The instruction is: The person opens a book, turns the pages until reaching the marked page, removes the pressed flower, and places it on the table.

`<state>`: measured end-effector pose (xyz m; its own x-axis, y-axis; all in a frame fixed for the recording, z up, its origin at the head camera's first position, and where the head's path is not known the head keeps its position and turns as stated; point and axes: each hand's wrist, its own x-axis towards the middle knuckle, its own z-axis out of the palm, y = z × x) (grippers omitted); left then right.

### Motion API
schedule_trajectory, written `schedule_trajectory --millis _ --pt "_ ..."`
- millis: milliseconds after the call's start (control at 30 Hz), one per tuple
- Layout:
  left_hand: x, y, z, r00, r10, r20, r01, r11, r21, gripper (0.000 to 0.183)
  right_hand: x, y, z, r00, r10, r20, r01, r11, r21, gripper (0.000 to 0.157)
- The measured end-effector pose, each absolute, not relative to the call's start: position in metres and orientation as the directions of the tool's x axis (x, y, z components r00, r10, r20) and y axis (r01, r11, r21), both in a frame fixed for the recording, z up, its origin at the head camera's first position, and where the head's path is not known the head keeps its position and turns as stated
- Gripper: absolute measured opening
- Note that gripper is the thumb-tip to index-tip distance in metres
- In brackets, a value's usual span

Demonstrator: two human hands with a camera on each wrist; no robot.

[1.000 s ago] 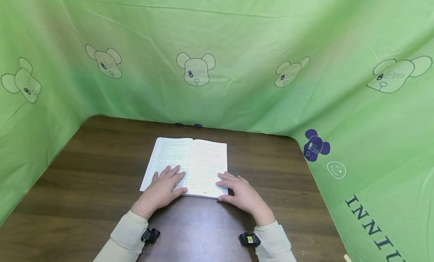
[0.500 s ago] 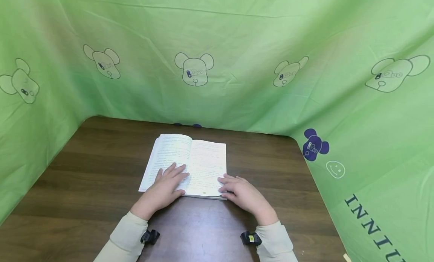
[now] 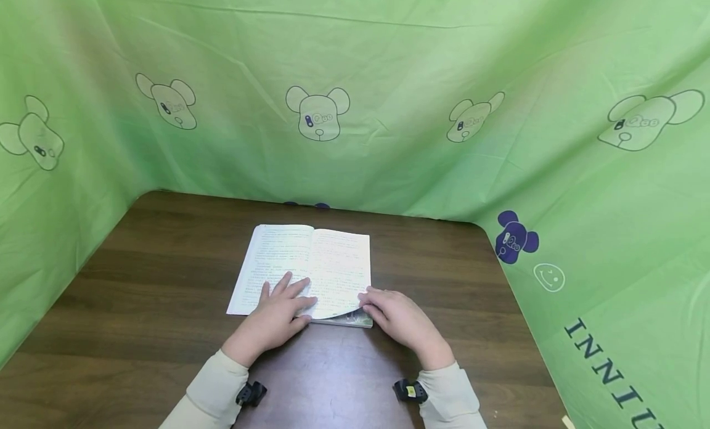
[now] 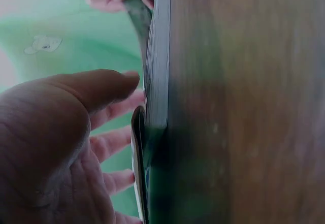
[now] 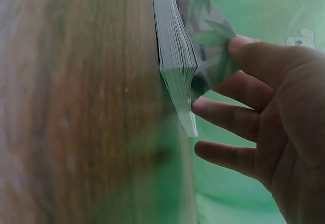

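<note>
A book (image 3: pixel 339 256) lies spread on the brown table, with printed text on both pages. My left hand (image 3: pixel 273 318) rests with fingers spread over the lower part of the left page and the gutter, thumb at the bottom edge. At the lower right corner, my right hand (image 3: pixel 403 321) pinches a page and bends it up. The right wrist view shows the underside of that lifted page (image 5: pixel 210 36), printed with green leaves, between thumb and fingers. Below it sits the thick page block (image 5: pixel 172 36). The left wrist view shows the book's bottom edge (image 4: pixel 158 66) beside my left thumb.
The wooden table (image 3: pixel 166 262) extends around the book on all sides. A green cloth (image 3: pixel 388 59) with bear-head prints hangs behind and along both sides. A black wrist device (image 3: pixel 410 391) sits at each sleeve cuff.
My right fingers have curled in from the right edge and raised the page's lower corner, exposing a picture beneath. My left hand has shifted slightly right. The left page, briefly bulged up, lies flatter.
</note>
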<state>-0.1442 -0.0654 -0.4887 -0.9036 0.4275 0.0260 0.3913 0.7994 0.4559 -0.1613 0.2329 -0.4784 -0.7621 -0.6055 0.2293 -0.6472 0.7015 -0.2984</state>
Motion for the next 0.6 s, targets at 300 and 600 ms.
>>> schedule_trajectory --millis 300,600 --pt "-0.143 -0.059 -0.489 -0.926 0.373 0.067 0.363 0.823 0.438 0.039 -0.160 0.228 -0.479 -0.769 -0.539 0.344 -0.627 0.741 -0.240 0.009" --pt "-0.143 -0.054 -0.493 -0.935 0.337 0.110 0.352 0.847 0.399 0.024 -0.163 0.229 -0.479 -0.751 -0.491 0.442 -0.624 0.747 -0.230 0.016"
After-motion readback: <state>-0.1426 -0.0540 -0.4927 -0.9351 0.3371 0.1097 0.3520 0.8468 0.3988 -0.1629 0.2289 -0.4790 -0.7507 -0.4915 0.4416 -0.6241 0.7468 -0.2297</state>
